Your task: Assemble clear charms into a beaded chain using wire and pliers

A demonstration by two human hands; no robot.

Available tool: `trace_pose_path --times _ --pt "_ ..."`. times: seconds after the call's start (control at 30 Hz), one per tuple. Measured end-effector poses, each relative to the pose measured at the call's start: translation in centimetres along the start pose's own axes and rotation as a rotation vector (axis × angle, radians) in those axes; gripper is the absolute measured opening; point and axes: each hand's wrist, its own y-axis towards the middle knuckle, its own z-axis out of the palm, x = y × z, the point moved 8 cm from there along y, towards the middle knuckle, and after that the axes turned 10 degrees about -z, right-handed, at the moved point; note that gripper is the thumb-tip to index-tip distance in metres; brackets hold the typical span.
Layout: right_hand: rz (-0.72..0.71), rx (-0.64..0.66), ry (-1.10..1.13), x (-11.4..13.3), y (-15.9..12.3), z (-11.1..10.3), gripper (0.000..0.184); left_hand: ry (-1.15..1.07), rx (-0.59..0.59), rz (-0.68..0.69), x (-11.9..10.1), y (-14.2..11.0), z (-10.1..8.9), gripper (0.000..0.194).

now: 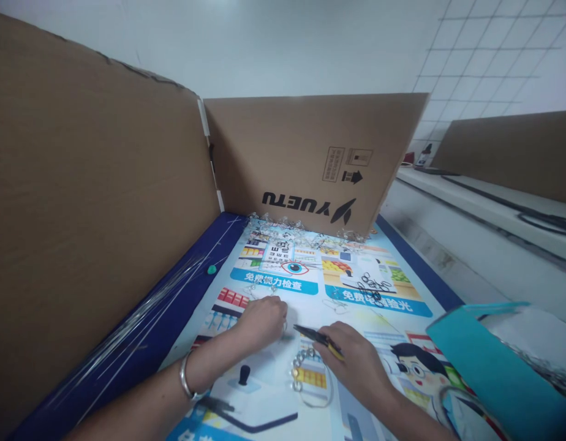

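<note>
My left hand [263, 321], with a silver bangle on its wrist, is closed just above the printed table cover. Its fingertips are pinched together; a small shiny bit shows at them, too small to name. To its right, my right hand [351, 358] is wrapped round a pair of pliers [314, 334] with dark pointed jaws and a yellow-and-black handle. The jaws point left toward my left hand and are apart from it. Between and below my hands lies a wire loop [329, 392], with clear round beads [296, 372] along its left side.
Cardboard panels [99, 184] stand at the left and back [283, 153]. Clear beaded pieces [283, 225] lie along the back panel. Black rings [373, 285] are heaped at mid-right. Long thin wires [149, 306] run along the left edge, near a green lump [212, 269]. A teal box [498, 361] is at right.
</note>
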Motion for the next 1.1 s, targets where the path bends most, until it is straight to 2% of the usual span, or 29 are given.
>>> trace_pose_path --times 0.17,0.3,0.43,0.67,0.83,1.1 --pt "-0.011 0.0 -0.017 0.2 0.0 -0.1 0.017 0.047 -0.025 0.056 -0.1 -0.1 0.4 0.02" --pt "-0.022 0.007 -0.021 0.2 0.0 0.0 0.017 0.049 -0.048 0.072 0.1 -0.3 -0.4 0.019" --pt "-0.04 -0.006 -0.041 0.2 0.0 -0.1 0.018 -0.005 0.016 0.027 0.6 -0.4 -1.2 0.02" --pt "-0.055 -0.018 -0.061 0.3 0.0 -0.1 0.019 -0.156 0.061 0.072 0.4 -0.4 -1.3 0.028" --pt "-0.055 -0.008 -0.06 0.3 0.0 -0.2 0.019 -0.157 0.049 0.132 0.2 -0.5 -1.1 0.026" --pt "-0.062 -0.02 -0.057 0.4 0.0 -0.2 0.018 -0.263 0.023 0.167 0.1 -0.6 -2.6 0.022"
